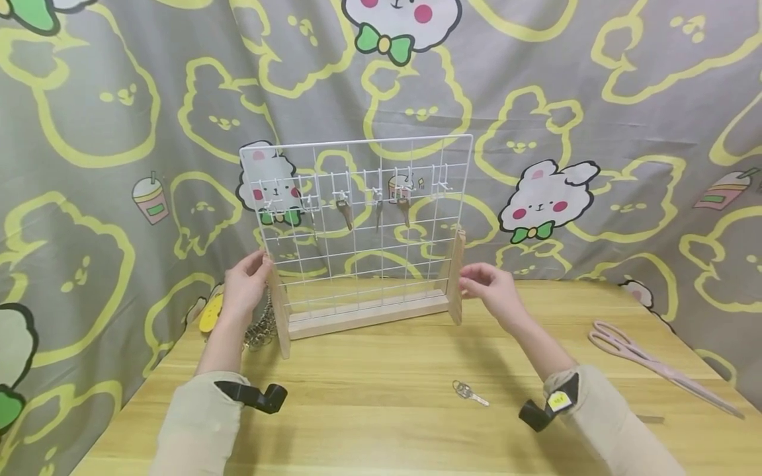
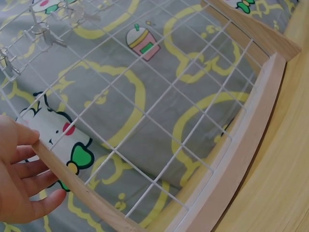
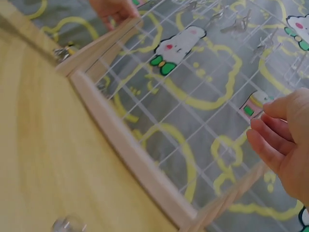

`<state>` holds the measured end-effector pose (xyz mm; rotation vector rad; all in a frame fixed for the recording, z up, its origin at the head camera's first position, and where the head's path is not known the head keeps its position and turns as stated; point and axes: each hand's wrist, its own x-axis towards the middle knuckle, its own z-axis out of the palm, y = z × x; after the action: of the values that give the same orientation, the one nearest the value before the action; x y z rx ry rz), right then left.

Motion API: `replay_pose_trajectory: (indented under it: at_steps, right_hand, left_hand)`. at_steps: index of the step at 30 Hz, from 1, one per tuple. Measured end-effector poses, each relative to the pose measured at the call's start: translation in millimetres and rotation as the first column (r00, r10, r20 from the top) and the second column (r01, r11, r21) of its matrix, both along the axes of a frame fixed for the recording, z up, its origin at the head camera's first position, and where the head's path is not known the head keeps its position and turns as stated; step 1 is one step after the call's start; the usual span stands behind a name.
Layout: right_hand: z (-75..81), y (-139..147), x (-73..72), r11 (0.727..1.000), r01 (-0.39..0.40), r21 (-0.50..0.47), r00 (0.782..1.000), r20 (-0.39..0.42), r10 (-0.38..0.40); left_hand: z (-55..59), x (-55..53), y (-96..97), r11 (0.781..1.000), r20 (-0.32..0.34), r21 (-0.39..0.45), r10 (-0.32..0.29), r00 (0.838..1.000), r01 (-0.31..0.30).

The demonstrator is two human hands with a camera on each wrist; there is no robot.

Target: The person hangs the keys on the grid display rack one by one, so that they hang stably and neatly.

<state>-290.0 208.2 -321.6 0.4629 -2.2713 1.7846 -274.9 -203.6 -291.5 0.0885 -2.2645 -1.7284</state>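
A white wire grid rack with wooden side posts and a wooden base bar stands upright on the table, its left end nearer me. At its left post my left hand pinches the wood near the top, thumb on the near side. My right hand is beside the right post, fingers loosely bent and nothing held between them. Several keys, among them a brown-looking key, hang from small white hooks across the upper grid. One silver key on a ring lies on the tabletop in front.
Pink scissors lie at the right of the wooden table. Behind the left post sit a yellow object and a bunch of metal rings. A patterned grey curtain hangs close behind the rack.
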Motion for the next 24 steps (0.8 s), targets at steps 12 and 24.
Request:
replay_pose_trajectory:
  at_steps: [12, 24]
  right_hand:
    - [-45.0, 21.9, 31.9, 0.984, -0.077, 0.162, 0.991, 0.118, 0.059]
    - [-80.4, 26.3, 42.8, 0.920, -0.283, 0.270, 0.954, 0.178, 0.241]
  left_hand:
    - [1.2, -1.5, -0.3, 1.000, -0.003, -0.017, 0.000, 1.000, 0.000]
    - [-0.2, -0.9, -1.1, 1.000, 0.004, -0.009, -0.001, 1.000, 0.001]
